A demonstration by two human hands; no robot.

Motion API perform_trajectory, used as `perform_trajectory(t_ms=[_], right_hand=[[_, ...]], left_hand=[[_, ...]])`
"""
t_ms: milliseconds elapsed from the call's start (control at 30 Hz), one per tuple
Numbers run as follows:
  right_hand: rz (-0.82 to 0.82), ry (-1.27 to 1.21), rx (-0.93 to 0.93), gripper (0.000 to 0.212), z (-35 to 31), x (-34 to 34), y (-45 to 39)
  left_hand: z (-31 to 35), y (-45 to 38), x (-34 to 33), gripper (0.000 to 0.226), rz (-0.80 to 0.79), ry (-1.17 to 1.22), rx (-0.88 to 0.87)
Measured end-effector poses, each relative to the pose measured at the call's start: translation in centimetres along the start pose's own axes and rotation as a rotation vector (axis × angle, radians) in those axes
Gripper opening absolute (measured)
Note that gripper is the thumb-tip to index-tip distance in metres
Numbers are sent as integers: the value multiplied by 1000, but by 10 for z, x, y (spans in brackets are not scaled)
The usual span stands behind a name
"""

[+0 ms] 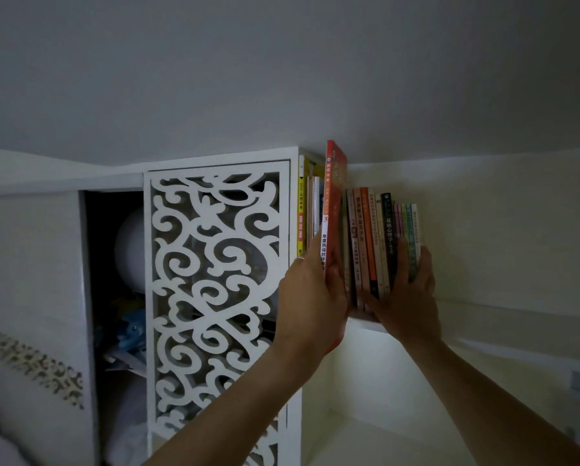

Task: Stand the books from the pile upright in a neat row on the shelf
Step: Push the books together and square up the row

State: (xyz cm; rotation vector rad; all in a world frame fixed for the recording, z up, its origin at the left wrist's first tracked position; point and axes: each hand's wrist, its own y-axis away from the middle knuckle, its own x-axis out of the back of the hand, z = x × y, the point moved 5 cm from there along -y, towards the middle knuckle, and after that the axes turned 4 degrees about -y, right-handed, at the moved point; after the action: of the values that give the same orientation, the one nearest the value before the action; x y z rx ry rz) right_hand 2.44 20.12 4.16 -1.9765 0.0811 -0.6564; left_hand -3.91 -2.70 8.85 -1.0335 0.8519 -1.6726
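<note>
Your two hands, the left hand (310, 297) and the right hand (408, 297), are bare, and so are both forearms all the way to the frame's lower edge. You have a thin ring (298, 260) on a left finger.

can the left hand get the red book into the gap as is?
Probably yes. The left hand grips the red book upright at the gap, and the right hand presses the row of books aside.
</note>
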Motion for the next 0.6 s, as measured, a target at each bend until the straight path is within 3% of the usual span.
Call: perform_trajectory(t_ms=[333, 600], right_hand=[[71, -9, -134, 102, -16, -8, 9], [186, -47, 0, 90, -67, -5, 1]], left_hand=[[-1, -9, 37, 32, 75, -90, 66], [-15, -11, 29, 35, 64, -157, 86]])
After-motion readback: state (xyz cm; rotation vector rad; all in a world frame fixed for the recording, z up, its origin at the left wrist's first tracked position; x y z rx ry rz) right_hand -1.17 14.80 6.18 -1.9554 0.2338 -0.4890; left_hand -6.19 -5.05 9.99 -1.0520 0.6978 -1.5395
